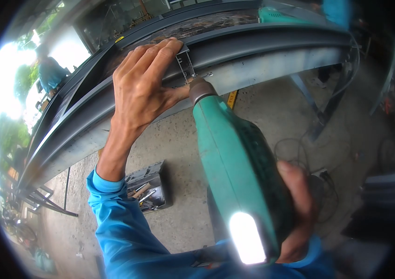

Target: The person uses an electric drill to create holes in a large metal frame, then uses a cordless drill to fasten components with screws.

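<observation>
The drill (234,153) hides most of the right hand (300,214), and its bit tip is hidden behind the left hand (141,88).

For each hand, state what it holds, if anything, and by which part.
The right hand grips the green drill at its rear body. The left hand presses a small metal bracket against the dark frame, fingers over its top.

The drill (239,172) has a glossy green plastic body; the frame (253,46) is matt grey painted metal.
</observation>
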Demonstrator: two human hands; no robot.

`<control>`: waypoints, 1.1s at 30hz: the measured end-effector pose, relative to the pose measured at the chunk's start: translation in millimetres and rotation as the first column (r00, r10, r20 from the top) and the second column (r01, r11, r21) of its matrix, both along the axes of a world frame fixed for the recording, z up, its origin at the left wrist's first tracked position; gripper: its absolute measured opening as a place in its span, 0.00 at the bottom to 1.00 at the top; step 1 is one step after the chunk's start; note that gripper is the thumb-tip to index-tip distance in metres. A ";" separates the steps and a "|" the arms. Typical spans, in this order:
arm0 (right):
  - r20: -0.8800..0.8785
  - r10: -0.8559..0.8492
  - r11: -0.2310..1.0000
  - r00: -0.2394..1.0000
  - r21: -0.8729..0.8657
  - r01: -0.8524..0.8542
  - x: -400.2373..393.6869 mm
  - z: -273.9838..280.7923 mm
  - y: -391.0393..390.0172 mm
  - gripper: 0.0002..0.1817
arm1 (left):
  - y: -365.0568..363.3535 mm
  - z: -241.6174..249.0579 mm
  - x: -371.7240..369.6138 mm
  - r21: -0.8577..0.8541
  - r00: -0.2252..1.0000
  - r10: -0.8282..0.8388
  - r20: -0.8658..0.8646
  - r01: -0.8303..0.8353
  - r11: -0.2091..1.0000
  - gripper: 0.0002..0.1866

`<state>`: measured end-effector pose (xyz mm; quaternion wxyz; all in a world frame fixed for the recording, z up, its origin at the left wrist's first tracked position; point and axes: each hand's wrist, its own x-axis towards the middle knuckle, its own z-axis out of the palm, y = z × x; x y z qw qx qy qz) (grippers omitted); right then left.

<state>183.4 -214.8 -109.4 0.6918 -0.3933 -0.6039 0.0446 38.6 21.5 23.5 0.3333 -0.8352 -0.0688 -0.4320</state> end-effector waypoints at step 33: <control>0.215 -0.126 0.992 0.968 0.046 0.119 4.1 31.4 4.6 0.32 | -1.9 1.8 1.1 -0.036 1.000 0.012 -0.005 -0.012 0.999 0.37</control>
